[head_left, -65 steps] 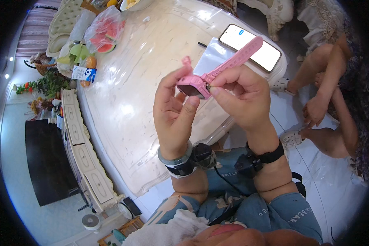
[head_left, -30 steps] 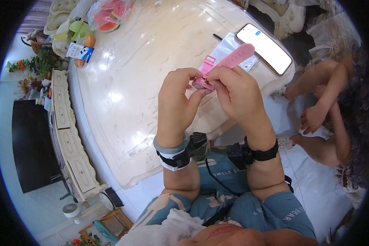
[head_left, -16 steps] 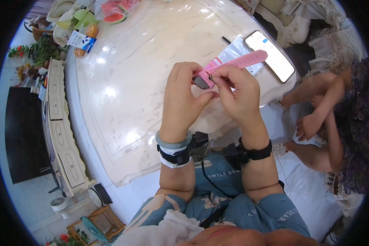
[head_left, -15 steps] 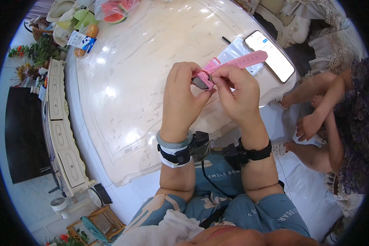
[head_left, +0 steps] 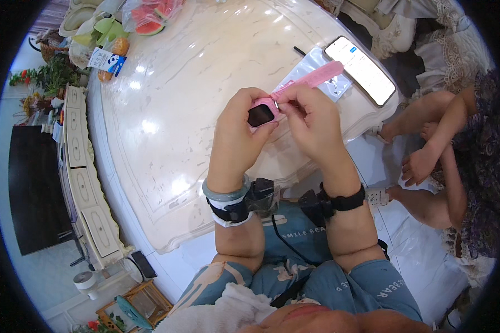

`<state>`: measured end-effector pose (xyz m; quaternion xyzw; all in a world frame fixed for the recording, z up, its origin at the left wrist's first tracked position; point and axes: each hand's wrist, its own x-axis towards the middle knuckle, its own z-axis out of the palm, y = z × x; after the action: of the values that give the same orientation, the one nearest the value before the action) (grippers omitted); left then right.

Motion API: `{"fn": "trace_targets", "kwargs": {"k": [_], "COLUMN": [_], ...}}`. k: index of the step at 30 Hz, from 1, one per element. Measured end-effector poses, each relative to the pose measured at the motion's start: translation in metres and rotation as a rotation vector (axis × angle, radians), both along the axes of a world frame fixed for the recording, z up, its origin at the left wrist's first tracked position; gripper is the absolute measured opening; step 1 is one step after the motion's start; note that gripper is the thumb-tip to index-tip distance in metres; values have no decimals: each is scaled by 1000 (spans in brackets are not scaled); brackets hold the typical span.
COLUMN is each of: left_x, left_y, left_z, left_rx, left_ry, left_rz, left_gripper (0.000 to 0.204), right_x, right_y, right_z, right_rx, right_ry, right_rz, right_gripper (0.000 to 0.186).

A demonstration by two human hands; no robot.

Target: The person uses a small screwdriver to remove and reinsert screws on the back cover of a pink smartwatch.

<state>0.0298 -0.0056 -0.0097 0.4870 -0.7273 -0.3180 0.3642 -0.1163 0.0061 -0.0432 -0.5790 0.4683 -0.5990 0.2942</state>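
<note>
A pink smartwatch with a dark square screen is held above the table, its face turned up. My left hand grips the case between thumb and fingers. At the case's right edge, my right hand pinches a small silvery part where the strap meets the case; the part is too small to name surely. A pink strap stretches away to the upper right behind my right fingers. Beneath it lies a clear plastic bag, next to a lit phone.
A glossy pale table spreads ahead. At its far left are watermelon pieces in a bag, oranges and a blue-white packet. Another person's hand rests at the right. A drawer cabinet stands left.
Both hands have shifted slightly left, bringing the watch along. The watch has tilted so its screen now faces up, and the strap has swung a little left and nearer.
</note>
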Motion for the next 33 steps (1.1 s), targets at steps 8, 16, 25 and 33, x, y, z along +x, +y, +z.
{"fn": "trace_targets", "kwargs": {"k": [8, 16, 25, 33], "left_x": [18, 14, 11, 11], "left_y": [4, 6, 8, 7], "left_z": [5, 12, 12, 17], "left_rx": [20, 188, 246, 280], "left_ry": [-44, 107, 390, 336], "left_rz": [-17, 20, 10, 0], "left_gripper": [39, 36, 34, 37], "right_x": [16, 4, 7, -2], "right_y": [0, 5, 5, 6], "right_z": [-8, 8, 7, 14], "right_rx": [151, 260, 200, 290], "right_ry": [-11, 139, 305, 145], "right_rz": [48, 26, 83, 80], "right_gripper": [11, 10, 11, 9]}}
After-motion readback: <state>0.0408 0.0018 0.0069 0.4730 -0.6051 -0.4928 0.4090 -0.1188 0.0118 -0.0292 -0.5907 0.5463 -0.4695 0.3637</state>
